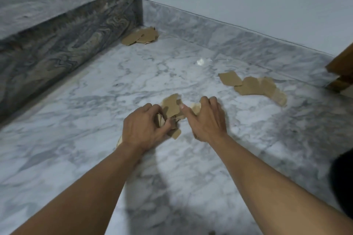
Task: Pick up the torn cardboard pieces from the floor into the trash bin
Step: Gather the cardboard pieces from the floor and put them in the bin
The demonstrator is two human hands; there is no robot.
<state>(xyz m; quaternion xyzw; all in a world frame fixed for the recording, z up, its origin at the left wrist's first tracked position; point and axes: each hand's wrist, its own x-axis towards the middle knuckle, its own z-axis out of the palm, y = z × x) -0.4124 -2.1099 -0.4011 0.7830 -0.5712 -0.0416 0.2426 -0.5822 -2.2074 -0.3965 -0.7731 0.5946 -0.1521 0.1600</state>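
Note:
Torn brown cardboard pieces [170, 105] lie bunched on the marble floor between my hands. My left hand [142, 127] grips several of them, fingers curled round the bundle. My right hand [206, 118] curls over more pieces on the bunch's right side, its thumb pressing on one. A second pile of cardboard pieces [254, 87] lies to the right, apart from my hands. A third pile [141, 36] sits in the far corner by the step. No trash bin shows in the head view.
A grey marble stair step [57, 30] rises along the left. A white wall with a marble skirting [238, 32] runs across the back. A wooden frame [342, 70] stands at the right edge. A dark object [343, 181] sits at the lower right.

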